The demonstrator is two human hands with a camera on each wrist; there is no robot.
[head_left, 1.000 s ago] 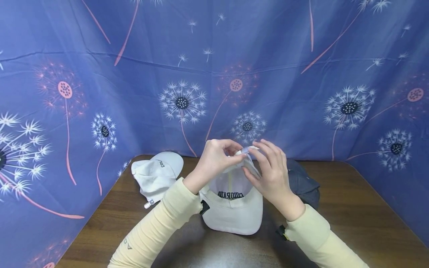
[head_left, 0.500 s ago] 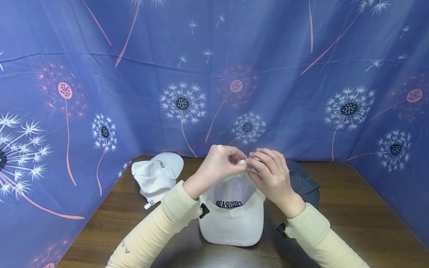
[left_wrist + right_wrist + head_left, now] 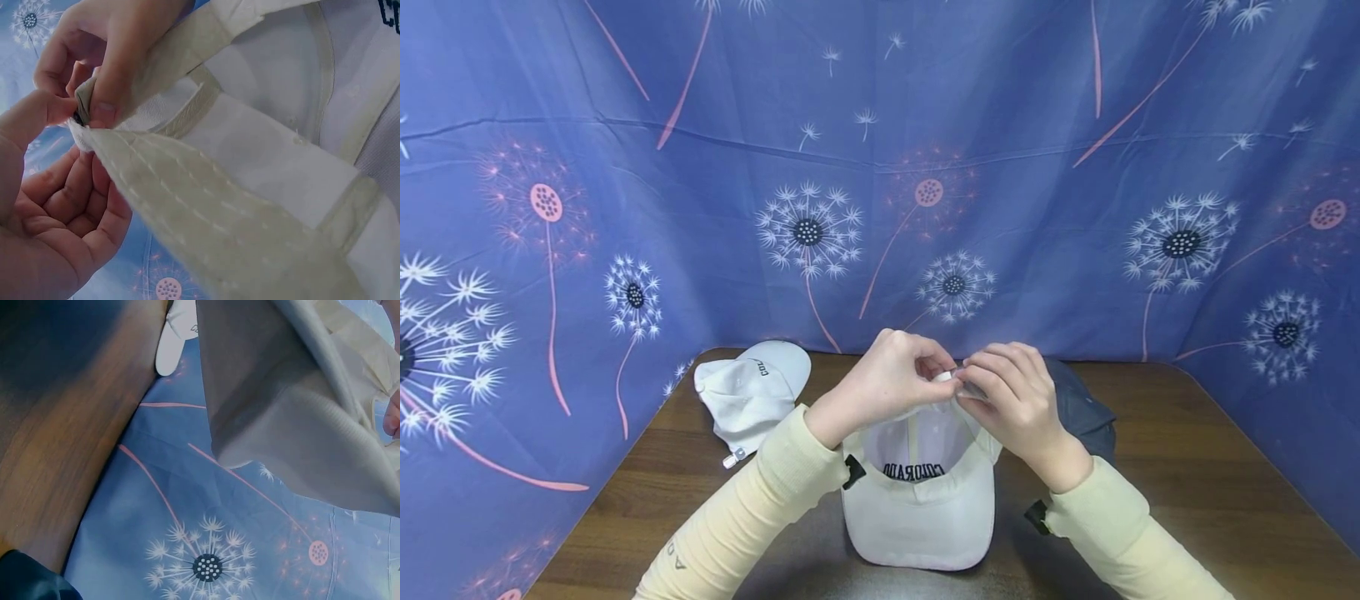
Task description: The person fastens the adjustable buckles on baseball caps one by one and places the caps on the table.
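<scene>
A white baseball cap (image 3: 917, 525), its brim toward me and its inside facing up, hangs over the table with COLORADO lettering seen from within. At its back strap (image 3: 84, 103), both hands work close together. My left hand (image 3: 887, 379) pinches one end of the strap between thumb and fingers, its other fingers curled in the left wrist view. From the other side my right hand (image 3: 1015, 404) pinches the strap too, thumb pressed on the band. The fastening between the fingertips is mostly hidden. In the right wrist view the cap's side (image 3: 300, 419) covers most of the right hand.
To the left on the brown wooden table (image 3: 1187, 467) lies another white cap (image 3: 748, 392), a small metal buckle (image 3: 733, 457) at its strap end. Behind my right hand sits a dark cap (image 3: 1078, 408). A blue dandelion-print cloth (image 3: 1037, 208) hangs around the table.
Both hands have come lower and nearer to me, and their fingertips have closed together on the strap. The held cap's brim has swung down toward me, showing more of the inside.
</scene>
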